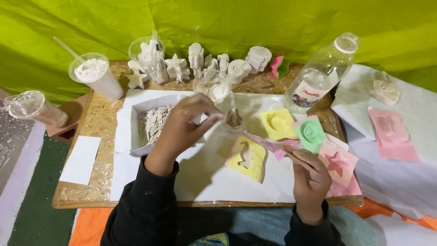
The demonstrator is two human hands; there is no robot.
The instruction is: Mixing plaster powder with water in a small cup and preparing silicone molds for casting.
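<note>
Fingers (207,119) of our left hand (184,130) are pinched shut on a small clear plastic cup (234,119), tipped over the white paper sheet (205,177); the cup holds some greyish-brown mix. Left of that hand: clear cup of white powder with a stick (93,73), then the white cardboard box of broken plaster pieces (152,123), just beside our wrist. Behind the hand sits a clear round bowl (212,85), with a row of white plaster cast figures (200,61) along the back edge of the chipboard table (91,123).

Step in hand, as we judge it: filling moulds. The yellow seahorse mould (248,157) lies between both hands, cavity looks already filled white. Our right hand (310,180) is closed around a thin stick (273,145) that points toward the cup. Right of it: yellow shell mould (277,124), green spiral mould (310,132), pink star mould (337,163), clear plastic bottle (321,75).

Next move needs a steady tilt and a mould directly under the cup lip.
</note>
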